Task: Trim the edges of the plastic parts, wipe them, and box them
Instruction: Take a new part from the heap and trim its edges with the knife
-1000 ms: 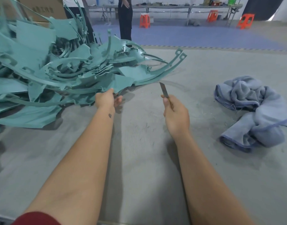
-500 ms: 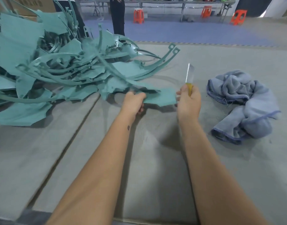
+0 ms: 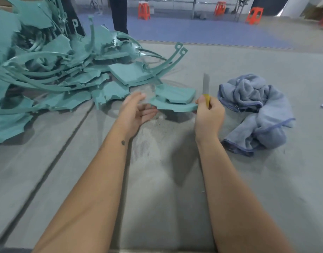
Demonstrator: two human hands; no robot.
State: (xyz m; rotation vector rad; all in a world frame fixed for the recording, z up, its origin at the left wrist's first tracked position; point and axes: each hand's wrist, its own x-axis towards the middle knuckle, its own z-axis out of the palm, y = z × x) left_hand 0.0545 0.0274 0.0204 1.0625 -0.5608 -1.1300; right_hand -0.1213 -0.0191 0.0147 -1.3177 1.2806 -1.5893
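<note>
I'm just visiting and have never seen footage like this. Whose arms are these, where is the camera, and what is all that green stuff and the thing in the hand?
No machine here: a person works with bare hands, and the single camera sits on their head, looking forward and down, so both forearms reach into the picture. On the grey table surface lies a big heap of teal plastic parts, sheets and curved strips with ragged edges, and to the right a crumpled blue-grey towel. The right hand grips a yellow-handled utility knife, blade pointing up, and also touches one teal plastic piece pulled from the heap. The left hand is open, fingers relaxed beside that piece. Orange stools stand far behind.
</note>
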